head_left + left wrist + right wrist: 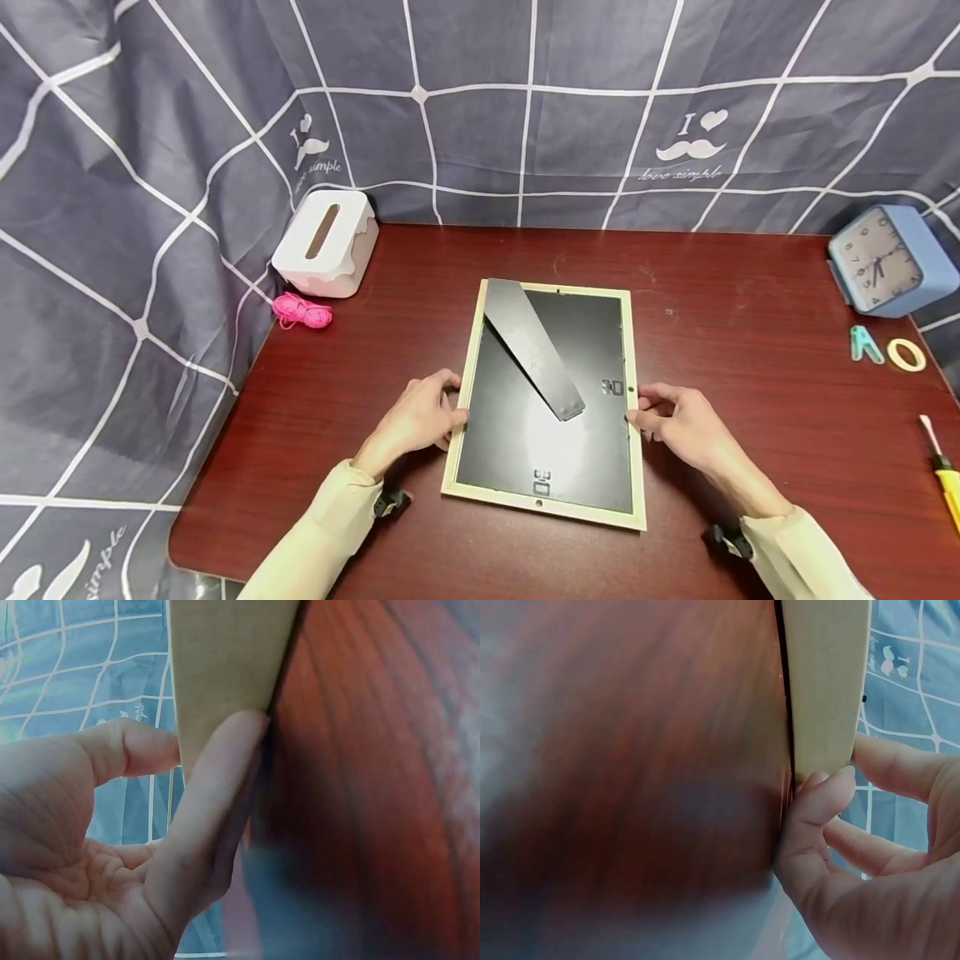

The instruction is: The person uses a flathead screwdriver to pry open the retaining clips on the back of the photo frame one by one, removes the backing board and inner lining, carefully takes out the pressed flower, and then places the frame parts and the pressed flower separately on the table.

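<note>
Fingers (214,769) of left hand (418,414) and right hand (688,425) pinch opposite long edges of picture frame (510,425), lying back-up mid-tabletop (735,317), its grey stand (534,350) slanting across the black backing.

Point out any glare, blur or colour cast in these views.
Head: white glare on the black backing, toward its near end; left wrist: tabletop soft, curtain tinted teal; right wrist: tabletop blurred and streaky, dark lower down, pale frame edge clearer.
</note>
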`<state>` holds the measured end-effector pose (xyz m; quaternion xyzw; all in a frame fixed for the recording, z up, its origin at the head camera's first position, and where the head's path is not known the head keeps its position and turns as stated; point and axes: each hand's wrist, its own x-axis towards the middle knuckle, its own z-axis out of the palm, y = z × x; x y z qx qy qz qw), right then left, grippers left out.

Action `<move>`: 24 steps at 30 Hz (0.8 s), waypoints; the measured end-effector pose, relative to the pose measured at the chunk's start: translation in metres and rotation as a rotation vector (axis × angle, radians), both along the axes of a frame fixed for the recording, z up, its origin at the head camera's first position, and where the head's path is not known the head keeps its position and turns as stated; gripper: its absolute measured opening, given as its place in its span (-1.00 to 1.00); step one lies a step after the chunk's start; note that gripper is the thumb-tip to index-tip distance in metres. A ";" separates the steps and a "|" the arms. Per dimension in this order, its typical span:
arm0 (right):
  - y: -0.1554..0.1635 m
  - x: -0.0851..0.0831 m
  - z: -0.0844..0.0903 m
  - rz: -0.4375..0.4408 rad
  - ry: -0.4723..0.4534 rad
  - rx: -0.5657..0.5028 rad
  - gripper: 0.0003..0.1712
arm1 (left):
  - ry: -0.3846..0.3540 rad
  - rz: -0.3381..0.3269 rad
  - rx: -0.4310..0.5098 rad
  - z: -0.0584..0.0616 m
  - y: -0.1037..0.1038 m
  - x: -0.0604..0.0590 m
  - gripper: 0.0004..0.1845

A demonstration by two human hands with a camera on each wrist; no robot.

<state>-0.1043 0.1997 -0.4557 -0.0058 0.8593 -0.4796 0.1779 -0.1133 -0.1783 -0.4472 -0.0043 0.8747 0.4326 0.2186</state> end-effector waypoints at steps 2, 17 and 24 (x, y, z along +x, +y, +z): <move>-0.001 -0.002 -0.001 0.004 0.008 0.001 -0.53 | 0.003 0.009 0.002 -0.001 0.000 0.000 -0.56; -0.021 -0.013 0.019 -0.006 0.207 0.256 -0.36 | 0.021 0.043 -0.006 -0.002 -0.002 0.003 -0.61; -0.066 -0.017 0.036 0.187 0.311 0.403 -0.41 | 0.033 0.042 0.014 -0.003 -0.002 0.001 -0.63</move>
